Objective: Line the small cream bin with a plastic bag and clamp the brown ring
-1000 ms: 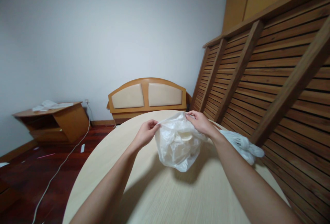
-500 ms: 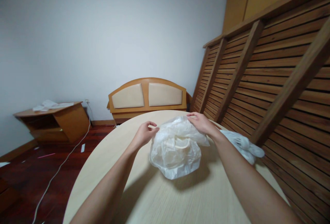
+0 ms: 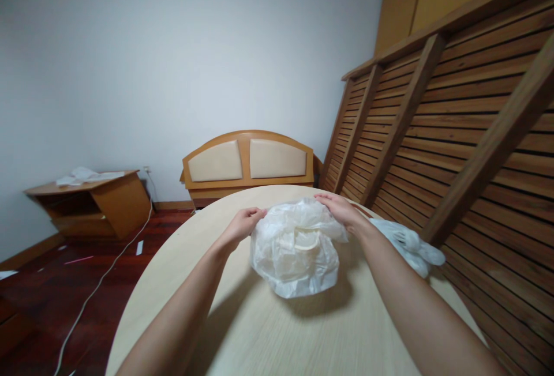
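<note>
A crumpled, translucent white plastic bag (image 3: pixel 294 272) is in front of me at the round table's middle, casting a shadow toward me. A pale curved rim (image 3: pixel 308 245) shows in its folds; what it belongs to I cannot make out. My left hand (image 3: pixel 243 226) has its fingers closed on the bag's upper left edge. At the upper right edge, my right hand (image 3: pixel 340 210) holds the bag with fingers fairly straight along it and the thumb hidden. White bundled plastic (image 3: pixel 409 246) lies to the right, partly behind my right forearm.
The pale round table (image 3: pixel 173 275) fills the foreground. A slatted wooden frame (image 3: pixel 433 134) leans along the right side. Behind the table stands a padded headboard (image 3: pixel 246 160). On the left are a low cabinet (image 3: pixel 121 203) with papers and a white cable (image 3: pixel 104 278) across the floor.
My left fingers have closed against the bag's edge. My right fingers have straightened and lie flatter along it. The bag has shifted very slightly.
</note>
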Tool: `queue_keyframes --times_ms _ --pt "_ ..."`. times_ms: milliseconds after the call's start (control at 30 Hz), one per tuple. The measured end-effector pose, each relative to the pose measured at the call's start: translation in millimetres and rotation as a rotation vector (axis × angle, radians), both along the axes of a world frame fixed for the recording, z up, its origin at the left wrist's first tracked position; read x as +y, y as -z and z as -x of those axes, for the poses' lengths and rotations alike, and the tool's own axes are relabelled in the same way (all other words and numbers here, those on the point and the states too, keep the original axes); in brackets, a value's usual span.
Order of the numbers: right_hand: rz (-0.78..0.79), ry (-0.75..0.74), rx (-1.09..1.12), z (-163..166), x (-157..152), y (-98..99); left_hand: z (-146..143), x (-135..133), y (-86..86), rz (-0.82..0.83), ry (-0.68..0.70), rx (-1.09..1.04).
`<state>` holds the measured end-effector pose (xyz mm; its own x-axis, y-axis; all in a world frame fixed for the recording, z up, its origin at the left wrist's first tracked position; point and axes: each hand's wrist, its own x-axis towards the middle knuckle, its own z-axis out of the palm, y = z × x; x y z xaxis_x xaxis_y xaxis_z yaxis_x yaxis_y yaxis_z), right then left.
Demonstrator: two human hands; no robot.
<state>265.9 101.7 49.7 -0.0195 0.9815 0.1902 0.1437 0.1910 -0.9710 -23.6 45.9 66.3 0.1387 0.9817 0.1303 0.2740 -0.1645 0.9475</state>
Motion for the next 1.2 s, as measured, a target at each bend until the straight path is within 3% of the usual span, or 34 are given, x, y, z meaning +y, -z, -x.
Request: queue_keyframes --times_ms 167,400,633,833,1033,1200 --pt "-0.028 0.053 0.158 -3 4 -1.1 3 1 3.9 0.128 -0.039 -0.083" --pt "-0.009 0.068 0.264 -5 4 -0.4 2 5 10.0 0.175 -0.134 -0.069" --pt "-0.001 0.067 0.183 -7 -1 -4.9 11 11 11.9 0.144 -0.150 0.012" --pt "0.001 0.018 -0.004 -10 -4 -7.1 16 13 19.5 0.121 -0.022 0.047" --pt "-0.034 -0.058 -0.153 -10 -29 -34.3 8 8 6.2 -0.050 -0.021 -0.031" --pt "-0.095 -0.322 -0.383 -12 -66 -66.6 -1 -3 -2.7 -0.131 0.098 -0.046"
